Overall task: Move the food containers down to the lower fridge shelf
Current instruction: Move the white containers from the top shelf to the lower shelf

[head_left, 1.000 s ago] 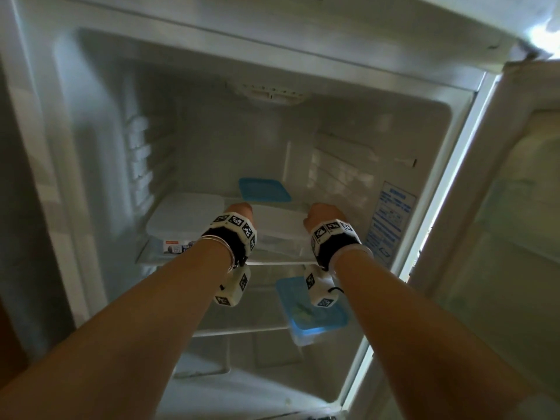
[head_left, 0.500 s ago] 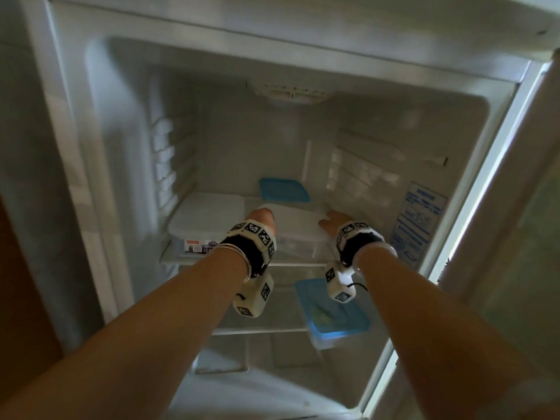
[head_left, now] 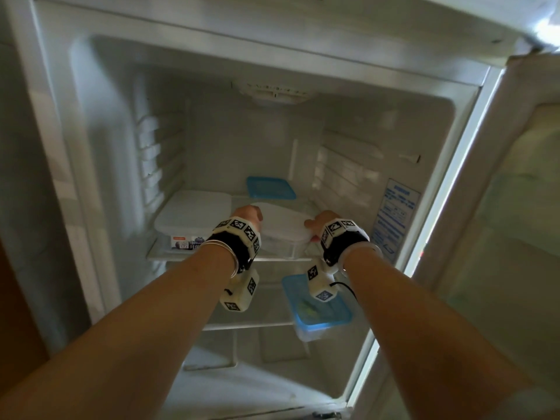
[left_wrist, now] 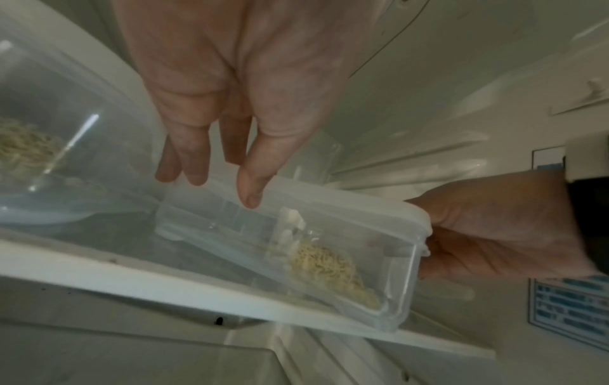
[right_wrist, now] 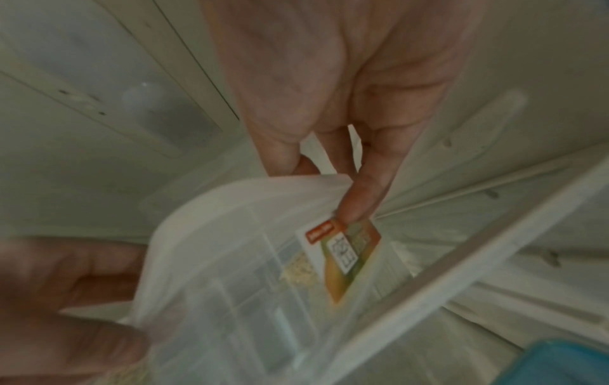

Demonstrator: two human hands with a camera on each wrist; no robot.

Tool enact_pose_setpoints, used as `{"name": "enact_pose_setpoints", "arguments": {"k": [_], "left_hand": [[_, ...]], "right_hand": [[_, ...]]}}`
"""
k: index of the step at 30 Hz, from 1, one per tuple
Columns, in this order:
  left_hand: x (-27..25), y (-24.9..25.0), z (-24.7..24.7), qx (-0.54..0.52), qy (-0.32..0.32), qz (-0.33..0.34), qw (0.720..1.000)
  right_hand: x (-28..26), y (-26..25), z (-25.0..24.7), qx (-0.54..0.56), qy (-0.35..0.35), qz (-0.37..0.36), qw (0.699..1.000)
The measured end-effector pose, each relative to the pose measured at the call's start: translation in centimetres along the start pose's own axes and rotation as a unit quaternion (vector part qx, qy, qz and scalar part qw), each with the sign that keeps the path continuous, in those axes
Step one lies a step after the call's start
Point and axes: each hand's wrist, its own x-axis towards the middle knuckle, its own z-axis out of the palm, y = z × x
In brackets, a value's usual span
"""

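A clear food container with a white lid (head_left: 281, 224) sits at the front of the upper fridge shelf (head_left: 169, 256), with noodles inside (left_wrist: 329, 268). My left hand (head_left: 247, 215) holds its left end, thumb toward me and fingers behind (left_wrist: 214, 187). My right hand (head_left: 318, 222) grips its right end, thumb (right_wrist: 359, 205) pressed by the orange label (right_wrist: 342, 255). The container is tilted, its right end over the shelf's front edge. On the lower shelf (head_left: 242, 325) at the right lies a blue-lidded container (head_left: 321, 316).
A larger white-lidded container (head_left: 188, 216) with noodles (left_wrist: 29, 151) stands left of the held one on the upper shelf. Behind them sits another blue-lidded container (head_left: 269, 187). The fridge door (head_left: 515, 207) is open at the right. The lower shelf's left half is bare.
My right hand has slid from the lid's top to the container's right end. The container's lid now sits tilted. The view has shifted slightly.
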Motion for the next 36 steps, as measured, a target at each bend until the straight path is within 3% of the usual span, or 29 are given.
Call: {"name": "enact_pose_setpoints", "arguments": {"k": [3, 8, 14, 17, 22, 25, 27, 36], "left_hand": [[-0.7, 0.2, 0.4, 0.007, 0.009, -0.009, 1.0], [-1.8, 1.2, 0.6, -0.017, -0.011, -0.012, 1.0], [-2.5, 0.8, 0.2, -0.062, -0.002, -0.027, 0.998], [-3.1, 0.8, -0.2, -0.047, 0.028, -0.054, 0.997], [-4.3, 0.7, 0.5, -0.11, 0.01, -0.125, 0.986], [-4.8, 0.8, 0.9, -0.108, 0.0, -0.118, 0.987], [-5.3, 1.1, 0.6, -0.086, -0.014, -0.112, 0.99], [-6.1, 1.5, -3.4, -0.115, 0.027, -0.101, 0.988]], "right_hand": [[-0.2, 0.5, 0.4, 0.015, -0.005, 0.005, 1.0], [-2.4, 0.1, 0.5, -0.03, 0.052, 0.015, 0.998], [-4.1, -0.5, 0.4, -0.006, 0.046, 0.009, 0.999], [-4.7, -0.3, 0.7, -0.022, 0.038, 0.012, 0.999], [-5.8, -0.4, 1.5, -0.073, 0.02, -0.021, 0.997], [-6.3, -0.2, 1.8, -0.029, 0.005, -0.01, 1.0], [-6.5, -0.3, 1.9, -0.065, 0.014, -0.027, 0.997], [-7.3, -3.2, 0.4, 0.056, 0.079, -0.044, 0.994]]}}
